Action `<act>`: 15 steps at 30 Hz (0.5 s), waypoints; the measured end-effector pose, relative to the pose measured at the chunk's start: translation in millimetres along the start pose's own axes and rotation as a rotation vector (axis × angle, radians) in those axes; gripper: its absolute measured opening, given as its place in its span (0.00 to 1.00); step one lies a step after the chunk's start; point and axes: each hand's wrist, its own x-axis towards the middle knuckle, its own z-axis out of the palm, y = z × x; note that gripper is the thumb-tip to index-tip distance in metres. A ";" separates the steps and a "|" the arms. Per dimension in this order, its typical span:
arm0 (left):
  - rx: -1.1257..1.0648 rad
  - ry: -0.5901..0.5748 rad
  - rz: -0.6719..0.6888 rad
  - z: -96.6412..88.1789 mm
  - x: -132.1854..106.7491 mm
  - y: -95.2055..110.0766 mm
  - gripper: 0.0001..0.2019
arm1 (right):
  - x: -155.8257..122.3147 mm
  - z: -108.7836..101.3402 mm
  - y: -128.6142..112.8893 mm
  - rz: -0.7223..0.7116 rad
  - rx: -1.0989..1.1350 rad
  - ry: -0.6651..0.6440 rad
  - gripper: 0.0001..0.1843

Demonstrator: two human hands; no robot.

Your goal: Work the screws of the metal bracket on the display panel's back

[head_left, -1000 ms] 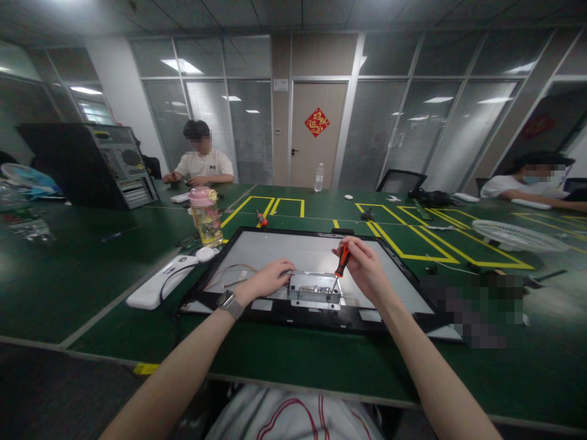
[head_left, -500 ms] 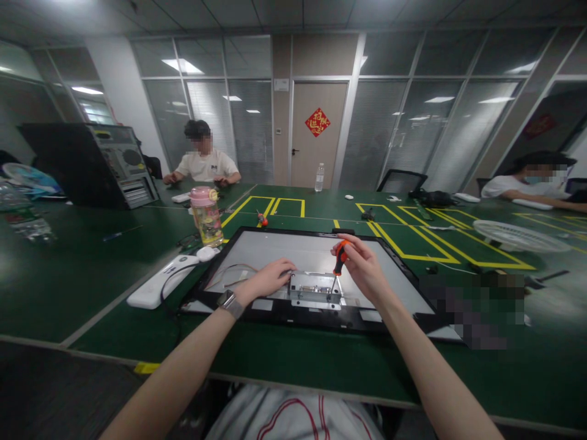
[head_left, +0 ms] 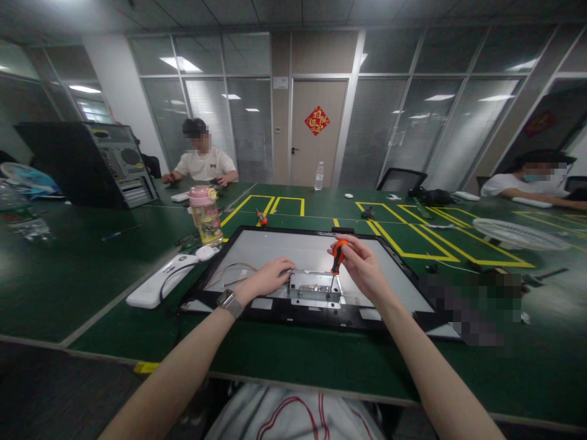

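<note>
A flat monitor panel [head_left: 298, 247] with a black frame lies face down on the green table in front of me. A small metal circuit-board cover [head_left: 314, 286] sits near its front edge. My left hand [head_left: 266, 278] rests flat beside the cover's left end, fingers stretched onto the panel; a watch is on that wrist. My right hand [head_left: 362, 266] is closed round an orange-and-black screwdriver [head_left: 337, 256], held upright with its tip on the cover's right end.
A pink-capped bottle [head_left: 205, 215], a white power strip [head_left: 158, 281] and cables lie left of the panel. An open computer case [head_left: 98, 162] stands far left, a fan grille [head_left: 520, 235] at right. Two people sit at the table's far side. Small tools lie on yellow-marked squares.
My right hand has shifted slightly left and up with the screwdriver, turning it more upright. My left hand has stayed in place on the panel.
</note>
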 end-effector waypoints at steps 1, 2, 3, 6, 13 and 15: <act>0.000 -0.002 0.002 -0.4 0.1 1.1 0.14 | -0.1 0.0 -0.2 -0.005 0.000 -0.010 0.13; -0.001 -0.003 0.003 -0.8 0.3 2.2 0.14 | -0.2 0.2 -0.3 -0.012 0.003 -0.020 0.12; 0.000 -0.004 0.004 -1.0 0.4 3.1 0.14 | -0.2 0.4 -0.3 -0.017 0.008 -0.031 0.12; 0.000 -0.006 0.002 -1.1 0.9 3.6 0.14 | 0.0 1.1 -0.1 -0.024 0.024 -0.047 0.11; -0.012 -0.006 -0.007 -0.3 0.2 -0.2 0.14 | 0.3 0.6 -1.0 -0.027 -0.025 0.019 0.11; -0.017 -0.005 -0.009 -0.6 0.1 0.7 0.14 | -0.3 1.2 -2.7 0.008 -0.011 0.003 0.13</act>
